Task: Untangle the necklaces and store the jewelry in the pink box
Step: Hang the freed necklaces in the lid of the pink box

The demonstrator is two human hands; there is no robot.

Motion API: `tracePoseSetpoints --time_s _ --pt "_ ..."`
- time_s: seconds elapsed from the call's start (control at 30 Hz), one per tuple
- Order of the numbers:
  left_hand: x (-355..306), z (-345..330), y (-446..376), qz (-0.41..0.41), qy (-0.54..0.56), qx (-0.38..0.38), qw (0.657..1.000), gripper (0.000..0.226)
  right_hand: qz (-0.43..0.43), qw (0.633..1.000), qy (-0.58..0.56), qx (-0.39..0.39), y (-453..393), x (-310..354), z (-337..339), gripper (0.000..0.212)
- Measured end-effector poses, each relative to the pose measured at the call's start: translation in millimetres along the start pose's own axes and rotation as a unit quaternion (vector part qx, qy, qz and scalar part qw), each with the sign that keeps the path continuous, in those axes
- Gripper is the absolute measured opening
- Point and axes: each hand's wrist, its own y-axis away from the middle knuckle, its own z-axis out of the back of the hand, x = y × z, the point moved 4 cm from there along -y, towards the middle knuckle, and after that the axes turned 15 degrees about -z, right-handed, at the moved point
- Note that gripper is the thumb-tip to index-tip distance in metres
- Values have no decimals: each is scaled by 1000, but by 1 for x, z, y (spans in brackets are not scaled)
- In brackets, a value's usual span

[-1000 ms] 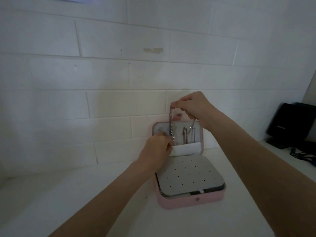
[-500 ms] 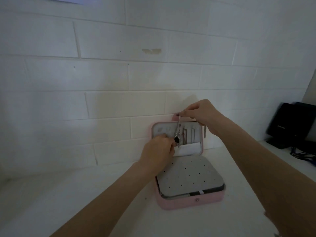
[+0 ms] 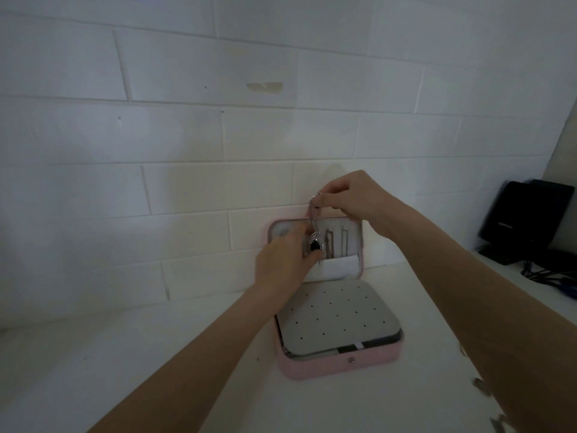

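The pink box (image 3: pixel 340 364) sits open on the white counter (image 3: pixel 93 370), its lid (image 3: pixel 362 245) standing upright against the brick wall (image 3: pixel 187 135). The right hand (image 3: pixel 352 195) is raised just above the lid's top edge, fingers curled in tight, thumb and fingertips pinching the top of a necklace (image 3: pixel 315 235) that hangs straight down in front of the lid's lining. The left hand (image 3: pixel 285 264) is lower, in front of the lid's left half, fingers bent inward and holding the necklace's lower end beside its dark pendant (image 3: pixel 313 245). Two thin chains (image 3: pixel 337 243) hang inside the lid above a white pocket (image 3: pixel 335 268). The base holds a grey, dotted panel (image 3: pixel 337 317).
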Motion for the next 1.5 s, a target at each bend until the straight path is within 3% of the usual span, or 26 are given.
tracePoseSetpoints --time_s 0.13,0.43,0.7,0.9,1.0,1.1,1.2,1.3,1.37,1.5 --pt "1 0 -1 3 -11 3 1000 27 14 999 2 37 2 4 -5 9" --pt "4 1 -2 15 -2 1 1000 21 -2 1000 -17 -7 -1 -4 7 9" --pt "-2 10 -3 -3 -154 61 986 25 -20 1000 1 -13 -3 -16 2 14" --pt "-23 26 -4 -55 -341 88 934 25 -31 999 -13 -10 -3 -23 -2 12" --pt "-14 12 -6 -55 -339 131 930 21 -45 999 -7 -14 -2 -30 -3 13" --pt "-12 13 -3 -82 -364 112 921 24 -56 998 5 -17 0 -37 -4 15" --pt "-12 13 0 -86 -304 95 944 29 -52 998 8 -18 -1 -38 -5 15" --pt "-11 13 0 -60 -149 37 986 28 -31 999 14 -7 -1 -32 -9 12" --pt "-9 8 -2 -51 -78 4 996 25 -13 1000 27 4 0 -26 -12 7" --pt "-2 -1 -4 -23 -66 -17 997 19 1 1000 9 23 1 -20 -17 9"
